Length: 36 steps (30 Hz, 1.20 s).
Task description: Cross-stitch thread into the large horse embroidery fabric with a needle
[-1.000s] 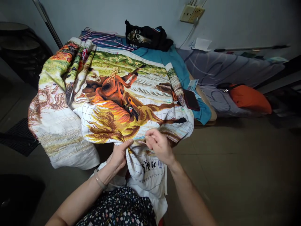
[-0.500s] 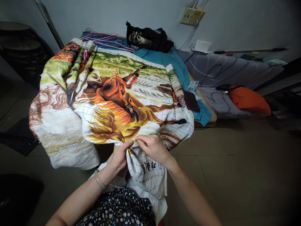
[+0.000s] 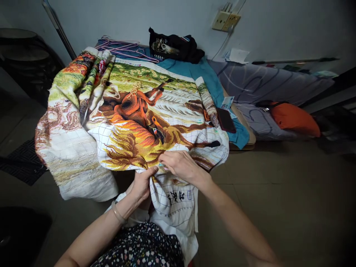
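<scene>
Step in hand: apparently stitching. The cloth (image 3: pixel 133 142) spreads from centre toward 11 o'clock. Left hand (image 3: pixel 142 183), 7 o'clock, pinches its near fold; right hand (image 3: pixel 182 165), 6 o'clock, has curled fingers, grip indeterminable. Next move likely calls for steady tension.

We see matt embroidered cloth (image 3: pixel 130 142), its stitched face grainy and its turned-back underside (image 3: pixel 83 163) rough with loose fibres; matt teal sheeting (image 3: pixel 194 69); a smooth, faintly glossy bangle (image 3: pixel 118 213); and smooth, plastic-looking wall sockets (image 3: pixel 221 20).

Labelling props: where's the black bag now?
Head view, upper middle: the black bag lies near the wall, right of the pink hangers, beyond the far edge of the embroidered cloth.
</scene>
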{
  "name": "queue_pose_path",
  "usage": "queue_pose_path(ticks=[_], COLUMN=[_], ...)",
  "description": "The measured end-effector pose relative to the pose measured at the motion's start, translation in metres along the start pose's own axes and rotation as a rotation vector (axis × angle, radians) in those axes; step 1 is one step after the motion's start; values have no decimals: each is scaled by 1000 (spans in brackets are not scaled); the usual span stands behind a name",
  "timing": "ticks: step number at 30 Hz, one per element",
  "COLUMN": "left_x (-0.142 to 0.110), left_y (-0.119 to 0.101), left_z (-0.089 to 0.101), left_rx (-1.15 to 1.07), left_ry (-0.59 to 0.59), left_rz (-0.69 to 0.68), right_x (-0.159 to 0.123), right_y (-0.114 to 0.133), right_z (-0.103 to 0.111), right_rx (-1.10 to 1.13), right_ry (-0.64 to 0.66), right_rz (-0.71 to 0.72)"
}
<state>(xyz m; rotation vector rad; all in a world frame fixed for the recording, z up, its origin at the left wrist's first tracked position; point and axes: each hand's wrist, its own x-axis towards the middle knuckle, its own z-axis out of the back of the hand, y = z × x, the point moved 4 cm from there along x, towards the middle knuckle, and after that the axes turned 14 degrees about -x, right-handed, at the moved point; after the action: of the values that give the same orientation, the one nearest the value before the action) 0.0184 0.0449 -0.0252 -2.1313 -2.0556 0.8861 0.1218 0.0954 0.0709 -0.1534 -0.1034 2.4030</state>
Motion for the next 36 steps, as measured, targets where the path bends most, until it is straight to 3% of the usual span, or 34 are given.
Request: queue_pose_path(ticks=[9,22,31,36], left_x=[0,0,2,2], left_y=[0,-2,0,-1], left_z=[0,-2,2,1], left_rx=[19,30,50,64], left_ry=[-6,-30,21,20], left_rz=[-3,-5,-27,-22], right_x=[9,14,9,10], right_y=[-6,-7,-9,-17], right_z=[-3,-12,-11,-12], right_rx=[17,103,1,120], right_ry=[-208,-237,-272,-287], right_rz=[202,273,299,335])
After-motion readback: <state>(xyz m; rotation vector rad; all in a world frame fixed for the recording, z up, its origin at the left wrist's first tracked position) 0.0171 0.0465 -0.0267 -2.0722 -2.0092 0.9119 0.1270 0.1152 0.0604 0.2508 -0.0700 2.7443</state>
